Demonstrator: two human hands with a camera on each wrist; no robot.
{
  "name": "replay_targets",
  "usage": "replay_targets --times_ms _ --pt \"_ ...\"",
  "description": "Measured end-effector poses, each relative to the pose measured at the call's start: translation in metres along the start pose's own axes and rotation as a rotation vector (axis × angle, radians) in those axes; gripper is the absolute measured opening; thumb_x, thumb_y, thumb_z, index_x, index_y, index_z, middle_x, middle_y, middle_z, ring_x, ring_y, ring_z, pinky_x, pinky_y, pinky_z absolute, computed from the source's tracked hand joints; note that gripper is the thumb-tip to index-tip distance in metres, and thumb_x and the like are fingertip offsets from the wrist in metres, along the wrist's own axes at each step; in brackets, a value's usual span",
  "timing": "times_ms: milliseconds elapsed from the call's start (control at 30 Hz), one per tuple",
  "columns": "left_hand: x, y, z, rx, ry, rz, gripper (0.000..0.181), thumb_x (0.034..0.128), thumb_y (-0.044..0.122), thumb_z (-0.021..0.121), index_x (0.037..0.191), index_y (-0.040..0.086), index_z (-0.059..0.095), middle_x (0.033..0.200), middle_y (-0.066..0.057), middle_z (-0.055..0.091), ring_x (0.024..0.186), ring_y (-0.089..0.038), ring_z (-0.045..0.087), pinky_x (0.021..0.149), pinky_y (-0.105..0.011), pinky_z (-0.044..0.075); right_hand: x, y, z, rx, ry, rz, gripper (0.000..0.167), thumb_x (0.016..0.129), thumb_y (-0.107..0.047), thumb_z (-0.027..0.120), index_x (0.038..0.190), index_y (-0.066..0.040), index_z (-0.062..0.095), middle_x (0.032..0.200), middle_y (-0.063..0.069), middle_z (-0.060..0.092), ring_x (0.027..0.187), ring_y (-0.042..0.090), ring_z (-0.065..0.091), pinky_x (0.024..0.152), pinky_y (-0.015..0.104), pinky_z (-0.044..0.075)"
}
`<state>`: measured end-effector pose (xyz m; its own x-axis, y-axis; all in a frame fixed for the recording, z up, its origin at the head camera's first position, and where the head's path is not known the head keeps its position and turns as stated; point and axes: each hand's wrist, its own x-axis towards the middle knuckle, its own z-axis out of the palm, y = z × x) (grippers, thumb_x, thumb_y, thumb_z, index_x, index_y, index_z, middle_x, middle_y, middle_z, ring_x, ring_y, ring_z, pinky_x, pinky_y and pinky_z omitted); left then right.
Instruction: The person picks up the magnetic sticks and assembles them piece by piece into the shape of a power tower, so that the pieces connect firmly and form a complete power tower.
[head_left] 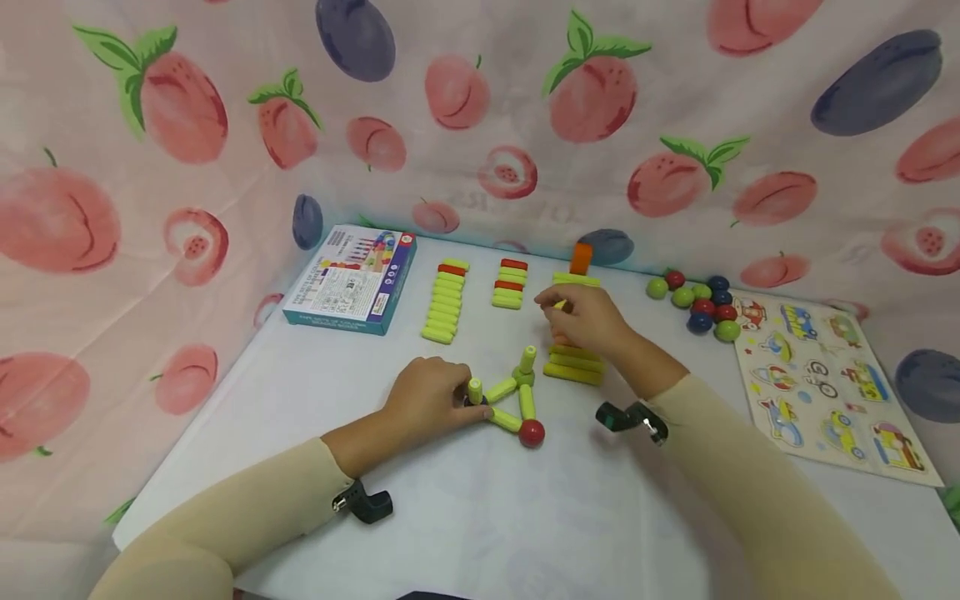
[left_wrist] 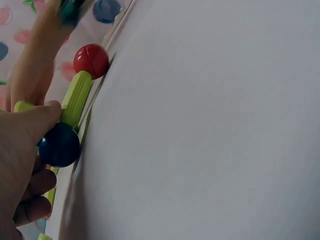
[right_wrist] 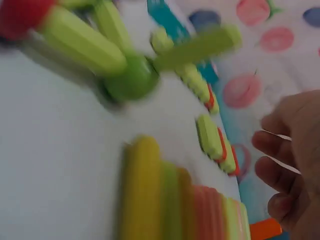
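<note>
My left hand grips the dark blue ball at one corner of a triangle of light green sticks. A red ball and a green ball form the other corners. One short stick stands up from the green ball, another from the blue ball. My right hand is over a row of yellow, green and red sticks, partly covering it. In the right wrist view its fingers are loosely bent with nothing visible between them.
Further back lie two rows of shorter sticks and a flat box. An orange piece lies behind the longer sticks. Loose coloured balls and a picture board are at the right. Patterned cloth hangs behind.
</note>
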<state>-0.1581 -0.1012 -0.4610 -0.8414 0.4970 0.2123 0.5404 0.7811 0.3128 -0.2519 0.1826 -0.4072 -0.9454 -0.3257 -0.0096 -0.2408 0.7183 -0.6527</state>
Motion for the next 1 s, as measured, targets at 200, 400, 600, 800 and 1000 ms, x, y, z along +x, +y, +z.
replay_targets --times_ms 200,400,600,800,1000 --pt "-0.009 0.022 -0.002 0.057 0.003 0.085 0.050 0.0840 0.065 0.083 0.072 0.025 0.057 0.057 0.014 0.044 0.058 -0.007 0.044 0.060 -0.030 0.037 0.056 -0.008 0.005 -0.432 -0.183 -0.129 0.037 0.104 -0.026 0.072 0.139 -0.014 0.071 0.134 0.007 0.069 0.123 0.029 0.063 0.108 0.047 0.051" --pt "-0.009 0.026 -0.002 0.084 0.024 0.079 0.052 0.0830 0.070 0.081 0.072 0.025 0.057 0.058 0.015 0.044 0.059 -0.007 0.044 0.060 -0.030 0.035 0.077 -0.006 0.023 -0.605 -0.167 -0.145 0.027 0.100 -0.029 0.078 0.123 -0.015 0.077 0.118 0.003 0.073 0.109 0.026 0.065 0.103 0.045 0.052" --pt "-0.007 0.006 -0.003 -0.203 0.071 0.188 0.039 0.0912 0.059 0.064 0.080 0.022 0.067 0.069 0.013 0.059 0.067 -0.007 0.053 0.065 -0.033 0.041 0.077 -0.007 0.031 -0.595 -0.152 -0.100 0.022 0.100 -0.028 0.078 0.115 -0.013 0.074 0.106 0.003 0.074 0.095 0.024 0.066 0.090 0.042 0.056" --pt "0.023 -0.012 -0.012 -0.574 -0.045 0.030 0.019 0.1056 0.026 0.061 0.109 0.015 0.075 0.100 0.006 0.073 0.090 -0.010 0.064 0.082 -0.034 0.055 0.044 -0.016 0.011 -0.178 -0.055 -0.009 0.029 0.102 -0.026 0.073 0.128 -0.012 0.072 0.118 0.007 0.073 0.101 0.027 0.064 0.089 0.042 0.056" --pt "0.052 -0.017 -0.006 -0.626 -0.257 0.022 0.047 0.1020 0.031 0.075 0.146 0.018 0.064 0.140 0.004 0.068 0.126 -0.010 0.061 0.110 -0.035 0.049 -0.033 -0.003 -0.001 0.280 0.005 0.048 0.021 0.098 -0.018 0.075 0.117 -0.010 0.072 0.104 0.007 0.068 0.089 0.028 0.059 0.070 0.028 0.052"
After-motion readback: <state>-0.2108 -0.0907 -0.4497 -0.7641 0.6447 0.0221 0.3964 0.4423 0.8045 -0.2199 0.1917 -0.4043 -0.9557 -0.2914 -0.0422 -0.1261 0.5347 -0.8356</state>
